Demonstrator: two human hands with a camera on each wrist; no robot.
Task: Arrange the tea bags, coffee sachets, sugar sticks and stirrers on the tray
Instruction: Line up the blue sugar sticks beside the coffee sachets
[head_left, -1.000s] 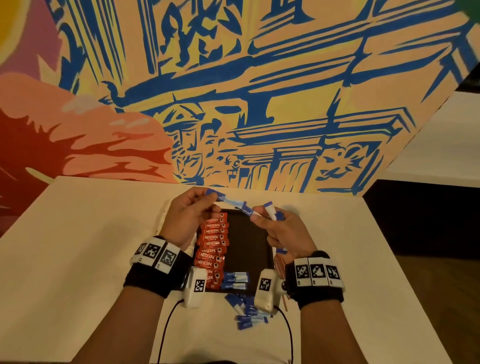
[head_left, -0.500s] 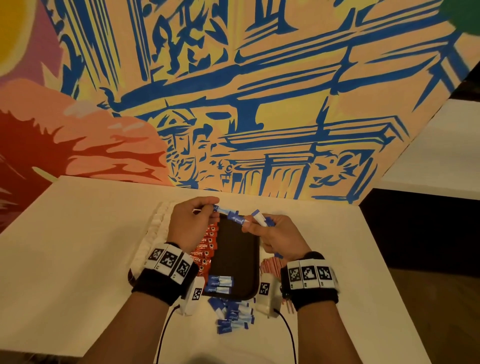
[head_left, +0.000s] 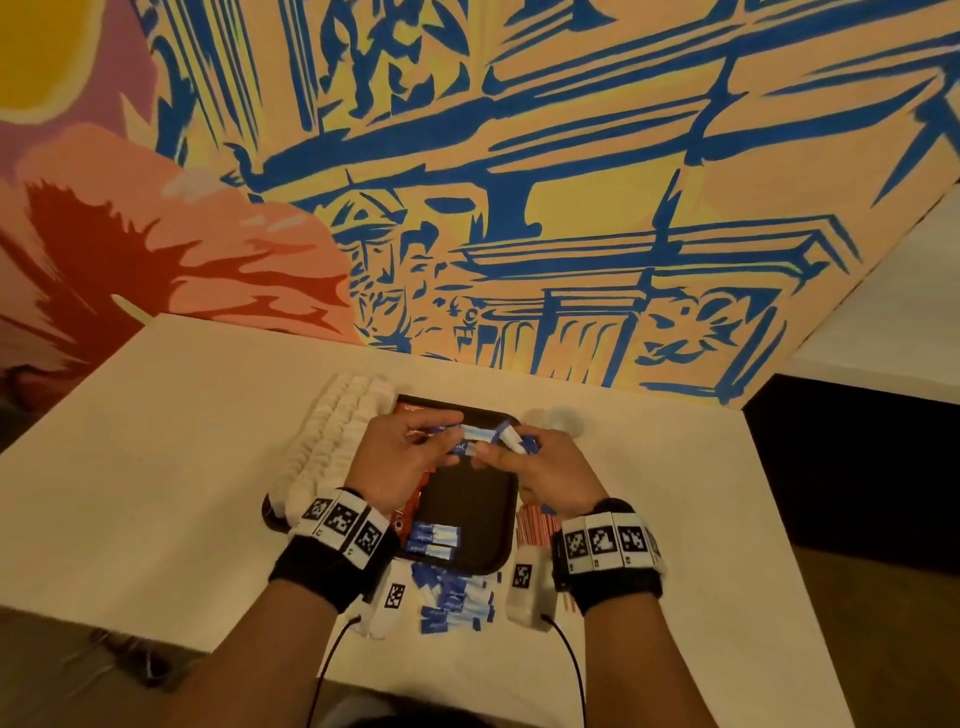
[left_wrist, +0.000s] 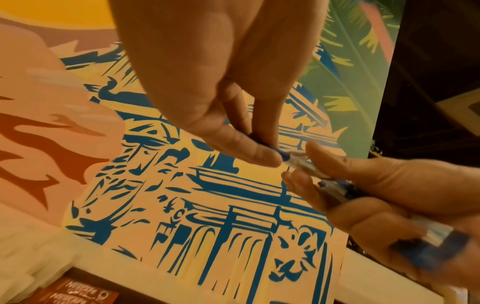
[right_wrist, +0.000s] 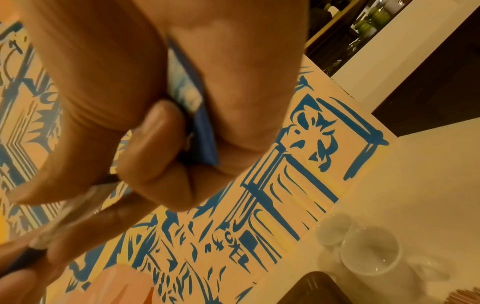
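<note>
Now, left grip (head_left: 402, 457): thumb & forefinger pinching one end of a blue-white sugar stick (head_left: 474, 434), held above the far end of the tray (head_left: 470, 501). In the left wrist view that pinch sits right at the stick's blue tip (left_wrist: 279, 153). Right grip (head_left: 540, 467): thumb & fingers on the other end of the same stick, w/ a bundle of more sugar sticks (head_left: 511, 439) clamped in the curled fingers; the right wrist view shows the bundle's blue-white ends (right_wrist: 193, 107) squeezed btwn fingers & palm. So both hands pinch, both over the tray, fingertips nearly touching.

On the tray: row of red coffee sachets (head_left: 410, 512) along the left side, mostly hidden under the left hand; two sugar sticks (head_left: 434, 538) lying side by side at the near end. Rest of the tray floor is bare & dark.

Off the tray, on the desk (head_left: 156, 467): loose pile of sugar sticks (head_left: 454, 597) just beside the near edge, btwn the wrists. Red-white stirrers (head_left: 532, 527) just beside the tray's right edge, partly under the right wrist. A row of white bags, prob. tea bags (head_left: 332, 441), along the tray's left edge; print can't be read. Two clear cups (right_wrist: 369, 250) on the desk near the tray's far right corner. Painted mural wall (head_left: 519, 182) behind the desk.
</note>
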